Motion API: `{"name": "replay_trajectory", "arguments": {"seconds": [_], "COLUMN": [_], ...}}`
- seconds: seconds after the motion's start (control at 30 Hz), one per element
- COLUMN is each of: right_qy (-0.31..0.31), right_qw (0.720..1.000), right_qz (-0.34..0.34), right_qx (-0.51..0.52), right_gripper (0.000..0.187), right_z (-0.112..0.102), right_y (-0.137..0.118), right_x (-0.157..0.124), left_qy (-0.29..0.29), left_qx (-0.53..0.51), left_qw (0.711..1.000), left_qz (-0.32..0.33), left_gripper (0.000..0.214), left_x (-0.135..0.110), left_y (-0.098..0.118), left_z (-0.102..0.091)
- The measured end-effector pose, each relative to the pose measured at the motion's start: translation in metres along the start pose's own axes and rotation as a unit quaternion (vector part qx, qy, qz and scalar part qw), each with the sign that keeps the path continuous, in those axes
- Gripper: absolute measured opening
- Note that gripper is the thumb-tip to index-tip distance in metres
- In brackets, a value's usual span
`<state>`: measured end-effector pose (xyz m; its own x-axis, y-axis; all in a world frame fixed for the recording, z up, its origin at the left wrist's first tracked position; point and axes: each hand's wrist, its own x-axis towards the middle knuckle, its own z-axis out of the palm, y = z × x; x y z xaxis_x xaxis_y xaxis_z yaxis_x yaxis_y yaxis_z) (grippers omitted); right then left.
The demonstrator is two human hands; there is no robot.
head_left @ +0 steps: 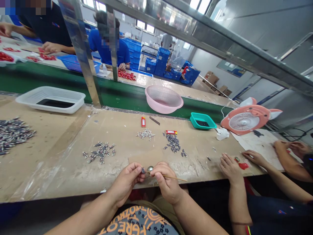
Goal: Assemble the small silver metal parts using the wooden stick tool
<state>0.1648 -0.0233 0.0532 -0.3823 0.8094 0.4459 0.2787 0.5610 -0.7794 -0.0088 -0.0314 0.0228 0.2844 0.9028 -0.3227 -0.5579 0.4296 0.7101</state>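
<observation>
My left hand (pixel 127 181) is closed in a pinch on a small dark metal part (pixel 143 170) at the near edge of the workbench. My right hand (pixel 166 183) is closed around a thin wooden stick (pixel 174 178) that points to the right. A small round metal ring (pixel 150 168) sits between the two hands at my fingertips. Small piles of grey metal parts lie beyond my hands: one (pixel 99 152) to the left, one (pixel 145 133) in the middle, a darker one (pixel 173 143) to the right.
A worn bench (pixel 61 163) holds a red box (pixel 143 121), a pink bowl (pixel 163 99), a teal tray (pixel 202 120), a white tray (pixel 51 99), a pink fan (pixel 246 119). A green conveyor (pixel 122 94) runs behind. Another person's hands (pixel 230 168) work at my right; other people sit across.
</observation>
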Motion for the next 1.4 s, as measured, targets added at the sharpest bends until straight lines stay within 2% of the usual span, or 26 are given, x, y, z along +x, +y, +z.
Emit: {"name": "replay_trajectory", "arguments": {"seconds": [0.17, 0.43, 0.77, 1.0, 1.4], "right_qy": [-0.007, -0.017, -0.016, -0.03, -0.02], "right_qw": [1.0, 1.0, 1.0, 0.999, 1.0], "right_qz": [0.004, 0.018, -0.007, 0.002, -0.006], "right_qx": [-0.012, -0.013, -0.025, -0.027, -0.022], "right_gripper": [0.02, 0.019, 0.02, 0.019, 0.02], "right_z": [0.0039, -0.001, 0.0014, -0.0022, 0.0002], "right_y": [0.0024, 0.0016, -0.0009, -0.0009, -0.004], "right_x": [0.0039, -0.0025, 0.0014, -0.003, 0.0066], "left_qy": [-0.002, -0.001, -0.004, -0.003, -0.021], "left_qx": [0.0, 0.0, 0.012, 0.009, 0.031], "left_qw": [1.0, 1.0, 1.0, 1.0, 0.999], "left_qz": [-0.001, -0.001, -0.004, -0.005, -0.004], "left_gripper": [0.019, 0.018, 0.019, 0.02, 0.017], "left_x": [-0.0002, 0.0009, 0.0005, 0.0, -0.0002], "left_y": [0.0008, 0.0003, 0.0012, 0.0021, 0.0007], "left_z": [0.0001, -0.0013, -0.0009, -0.001, -0.0028]}}
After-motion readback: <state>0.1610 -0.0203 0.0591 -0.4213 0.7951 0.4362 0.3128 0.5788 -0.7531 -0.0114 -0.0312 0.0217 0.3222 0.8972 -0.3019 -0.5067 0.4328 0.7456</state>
